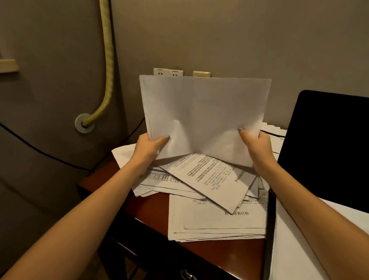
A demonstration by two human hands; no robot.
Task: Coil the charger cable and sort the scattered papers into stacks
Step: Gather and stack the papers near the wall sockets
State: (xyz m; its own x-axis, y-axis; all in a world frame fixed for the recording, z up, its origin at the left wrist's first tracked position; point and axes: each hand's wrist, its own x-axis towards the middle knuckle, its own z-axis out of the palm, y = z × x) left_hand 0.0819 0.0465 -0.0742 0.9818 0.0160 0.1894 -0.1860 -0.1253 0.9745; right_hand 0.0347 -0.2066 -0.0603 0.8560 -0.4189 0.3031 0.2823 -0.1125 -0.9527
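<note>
Head view, two hands raising one sheaf of papers on edge at centre frame, its blank side towards the camera and its lower edge just above the heap below. The left hand pinches the sheaf's lower left corner and the right hand its lower right corner; on each, one thumb lies across the near face and the fingers are curled out of sight behind the sheets. Beneath, on the reddish-brown desk, lie two further groups of paper: a loose, fanned heap of printed sheets at mid-frame, and a squarer stack just below it, partly overlapped by the heap. One thin black cable hangs uncoiled across the wall at left, running towards the desk's far left corner. Two wall sockets show above the sheaf's top edge. One yellow hose descends at upper left, and one dark panel stands at right. One drawer pull shows at bottom centre
</note>
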